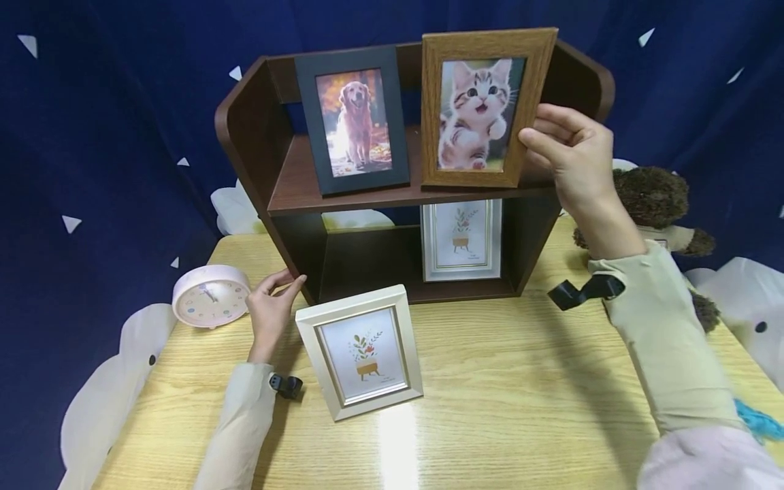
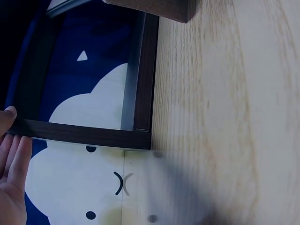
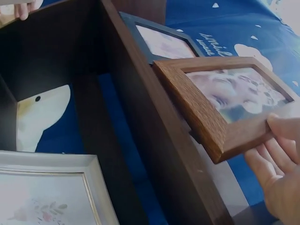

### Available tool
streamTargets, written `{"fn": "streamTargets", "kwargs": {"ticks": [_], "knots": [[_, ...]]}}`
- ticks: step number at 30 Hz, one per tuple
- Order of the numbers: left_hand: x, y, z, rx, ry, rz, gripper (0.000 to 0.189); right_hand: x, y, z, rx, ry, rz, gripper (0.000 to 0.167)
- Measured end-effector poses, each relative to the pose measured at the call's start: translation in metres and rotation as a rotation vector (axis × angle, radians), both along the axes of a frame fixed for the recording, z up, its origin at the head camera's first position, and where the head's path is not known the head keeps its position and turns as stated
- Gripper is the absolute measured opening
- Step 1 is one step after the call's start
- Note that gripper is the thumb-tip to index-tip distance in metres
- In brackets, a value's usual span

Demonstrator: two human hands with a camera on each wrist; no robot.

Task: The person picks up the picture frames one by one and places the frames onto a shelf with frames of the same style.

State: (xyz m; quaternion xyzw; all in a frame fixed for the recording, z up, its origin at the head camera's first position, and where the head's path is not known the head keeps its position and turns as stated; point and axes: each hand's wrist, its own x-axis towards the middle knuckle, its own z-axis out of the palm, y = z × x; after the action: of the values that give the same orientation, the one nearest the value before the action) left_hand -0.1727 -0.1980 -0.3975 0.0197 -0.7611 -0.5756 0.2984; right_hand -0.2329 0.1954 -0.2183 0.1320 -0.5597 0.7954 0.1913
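My right hand [image 1: 578, 153] pinches the right edge of a brown wooden photo frame [image 1: 431, 102] with a kitten picture. The frame's lower edge is at the front of the upper shelf; the right wrist view shows the thumb on its face and fingers behind. Beside it leans a dark blue-grey photo frame [image 1: 309, 122] with a dog picture. My left hand [image 1: 271, 309] grips the left side panel of the dark brown shelf [image 1: 251, 136]; in the left wrist view, thumb and fingers lie on either side of that panel [image 2: 84, 135].
A white plant-picture frame [image 1: 429, 245] stands in the lower compartment. On the table [image 1: 502, 395], a cream frame [image 1: 352, 410] stands before the shelf. A round pink clock [image 1: 211, 299] is at the left, a brown plush toy [image 1: 652, 197] at the right.
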Motion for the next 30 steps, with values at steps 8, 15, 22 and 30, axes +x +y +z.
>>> {"fn": "streamTargets", "kwargs": {"ticks": [8,15,22,30], "knots": [[0.003,0.002,0.001,0.003,-0.03,0.011,0.026,-0.006,-0.012,-0.001,0.021,-0.033,-0.058,0.024],[0.003,0.001,0.004,-0.012,-0.036,0.026,0.026,-0.008,-0.014,0.0,0.03,-0.088,-0.091,0.029],[0.003,0.0,0.003,-0.032,-0.027,0.032,0.025,-0.01,-0.017,0.002,0.031,-0.155,-0.101,0.037],[0.002,0.0,0.002,-0.019,-0.023,0.018,0.026,-0.014,-0.018,0.004,0.054,-0.221,-0.12,0.044]]}}
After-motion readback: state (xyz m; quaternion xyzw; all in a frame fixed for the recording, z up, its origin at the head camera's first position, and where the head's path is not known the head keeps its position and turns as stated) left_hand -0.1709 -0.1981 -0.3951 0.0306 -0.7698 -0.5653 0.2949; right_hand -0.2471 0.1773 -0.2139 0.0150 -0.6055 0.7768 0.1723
